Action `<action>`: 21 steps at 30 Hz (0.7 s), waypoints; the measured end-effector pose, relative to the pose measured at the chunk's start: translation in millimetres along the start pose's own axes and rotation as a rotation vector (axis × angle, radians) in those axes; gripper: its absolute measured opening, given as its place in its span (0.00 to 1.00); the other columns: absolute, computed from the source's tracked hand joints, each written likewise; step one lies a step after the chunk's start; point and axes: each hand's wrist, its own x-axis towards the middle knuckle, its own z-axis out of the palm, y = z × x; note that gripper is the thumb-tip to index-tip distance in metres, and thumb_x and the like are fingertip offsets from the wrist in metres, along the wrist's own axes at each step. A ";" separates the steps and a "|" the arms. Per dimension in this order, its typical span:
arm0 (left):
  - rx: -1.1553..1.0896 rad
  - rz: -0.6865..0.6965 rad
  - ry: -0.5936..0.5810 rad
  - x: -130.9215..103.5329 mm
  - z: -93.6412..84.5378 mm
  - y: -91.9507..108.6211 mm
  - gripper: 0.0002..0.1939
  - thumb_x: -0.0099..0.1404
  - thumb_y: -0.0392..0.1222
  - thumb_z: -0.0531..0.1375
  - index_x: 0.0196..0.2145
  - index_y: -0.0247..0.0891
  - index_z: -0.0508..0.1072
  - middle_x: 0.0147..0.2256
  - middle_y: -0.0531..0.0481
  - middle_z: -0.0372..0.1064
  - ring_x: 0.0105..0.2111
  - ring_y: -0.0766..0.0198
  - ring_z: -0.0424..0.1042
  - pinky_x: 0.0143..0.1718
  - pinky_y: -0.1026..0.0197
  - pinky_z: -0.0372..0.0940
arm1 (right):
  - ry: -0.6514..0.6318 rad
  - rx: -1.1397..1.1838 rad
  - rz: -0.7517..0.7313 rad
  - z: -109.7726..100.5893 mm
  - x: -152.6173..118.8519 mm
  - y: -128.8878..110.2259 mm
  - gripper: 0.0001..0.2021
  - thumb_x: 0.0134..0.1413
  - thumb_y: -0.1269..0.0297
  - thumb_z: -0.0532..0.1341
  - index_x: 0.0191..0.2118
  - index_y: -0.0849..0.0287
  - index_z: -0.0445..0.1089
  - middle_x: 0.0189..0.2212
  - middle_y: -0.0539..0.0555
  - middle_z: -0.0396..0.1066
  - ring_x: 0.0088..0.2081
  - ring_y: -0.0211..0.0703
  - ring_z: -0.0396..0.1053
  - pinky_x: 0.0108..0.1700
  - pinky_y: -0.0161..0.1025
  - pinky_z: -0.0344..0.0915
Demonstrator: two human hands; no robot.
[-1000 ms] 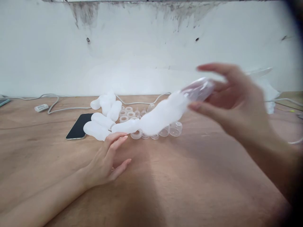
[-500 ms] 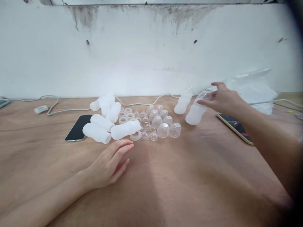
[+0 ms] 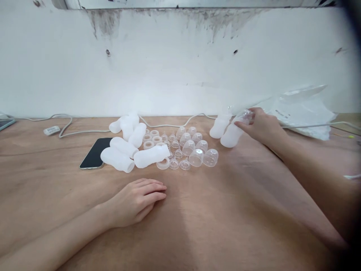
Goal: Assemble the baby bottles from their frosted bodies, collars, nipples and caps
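Note:
My left hand (image 3: pixel 141 199) lies palm down on the wooden table, fingers stretched out and holding nothing. It is nearest to a frosted white bottle body (image 3: pixel 150 156) lying on its side. At the right, my right hand (image 3: pixel 258 122) has its thumb and fingers around the clear top of a frosted baby bottle (image 3: pixel 231 135). That bottle leans close beside a second capped bottle (image 3: pixel 218 127). Clear dome caps (image 3: pixel 195 157), clear nipples (image 3: pixel 184 164) and pale collar rings (image 3: pixel 163 163) sit grouped in the middle, several of each.
More white bottle bodies (image 3: pixel 117 159) are piled at the left, partly over a dark phone (image 3: pixel 94 154). A clear plastic bag (image 3: pixel 307 113) lies behind my right forearm. A pale cable (image 3: pixel 81 132) runs along the wall (image 3: pixel 169 67).
My left hand has flattened onto the table and shifted slightly right. My right fingers have come down around the bottle's top, and that bottle is a little closer to its neighbour.

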 end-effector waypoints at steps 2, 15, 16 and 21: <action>-0.001 -0.003 0.001 0.1 0.2 -0.1 0.14 0.62 0.30 0.47 0.44 0.36 0.65 0.48 0.48 0.63 0.49 0.64 0.60 0.50 0.60 0.59 | -0.009 0.056 0.011 1.4 -0.8 0.0 0.29 0.51 0.56 0.56 0.53 0.73 0.54 0.37 0.67 0.67 0.42 0.45 0.64 0.37 0.38 0.56; -0.018 -0.067 -0.040 0.0 -0.7 1.3 0.15 0.63 0.33 0.47 0.46 0.37 0.64 0.50 0.49 0.61 0.51 0.64 0.58 0.51 0.60 0.57 | 0.346 0.376 -0.396 -65.1 -61.1 -61.9 0.28 0.53 0.57 0.53 0.58 0.58 0.44 0.56 0.57 0.52 0.54 0.46 0.55 0.51 0.43 0.57; -0.010 -0.086 -0.039 0.0 -0.5 1.6 0.15 0.63 0.33 0.47 0.47 0.36 0.64 0.51 0.48 0.60 0.51 0.63 0.58 0.51 0.59 0.57 | 0.302 0.423 -0.524 -59.8 -76.7 -71.9 0.24 0.55 0.59 0.51 0.57 0.56 0.49 0.56 0.55 0.53 0.54 0.45 0.56 0.51 0.43 0.58; 0.036 -0.153 -0.112 -0.5 -3.2 3.8 0.21 0.64 0.38 0.46 0.55 0.36 0.53 0.56 0.45 0.51 0.56 0.60 0.51 0.55 0.54 0.52 | -0.391 0.374 -1.111 -10.4 -148.9 -99.5 0.32 0.55 0.55 0.49 0.60 0.67 0.40 0.59 0.61 0.42 0.60 0.47 0.39 0.59 0.48 0.46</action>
